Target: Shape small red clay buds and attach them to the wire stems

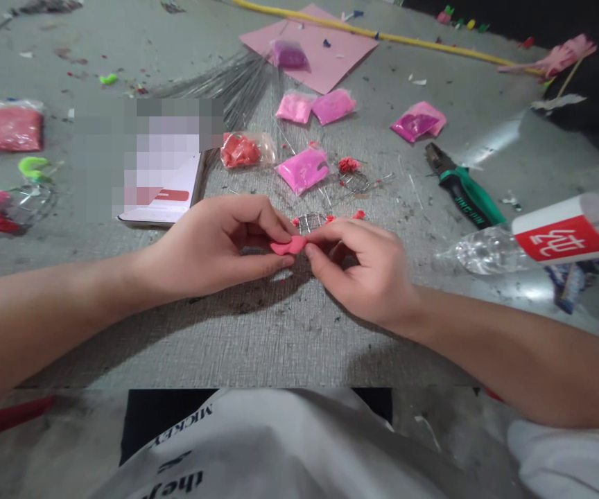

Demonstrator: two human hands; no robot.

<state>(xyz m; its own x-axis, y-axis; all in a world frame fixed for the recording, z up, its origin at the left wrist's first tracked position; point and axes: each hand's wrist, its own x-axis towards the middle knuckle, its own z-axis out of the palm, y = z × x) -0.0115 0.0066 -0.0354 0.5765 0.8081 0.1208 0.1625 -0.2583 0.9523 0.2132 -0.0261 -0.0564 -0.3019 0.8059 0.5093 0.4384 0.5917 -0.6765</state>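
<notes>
Between my two hands is a small piece of pink modelling clay (pixel 288 245). The thumb and fingers of my left hand (pixel 216 239) pinch its left side. My right hand (pixel 365 267) pinches its right end with thumb and forefinger. Just beyond the fingertips lies a wire ring with red bits (pixel 310 222), partly hidden by my hands. A second wire ring (pixel 353 181) with a red clump sits farther back. Behind my hands rests an opened-looking packet of bright pink clay (pixel 304 170), and left of it a bag of red clay pieces (pixel 240 150).
A phone (pixel 175 184), partly blurred out, lies left. Green-handled pliers (pixel 469 190) and a plastic bottle (pixel 554 232) lie right. Farther back are thin wires (pixel 231 83), a pink sheet (pixel 325 66), a yellow rod (pixel 408 43) and more clay packets (pixel 333 106).
</notes>
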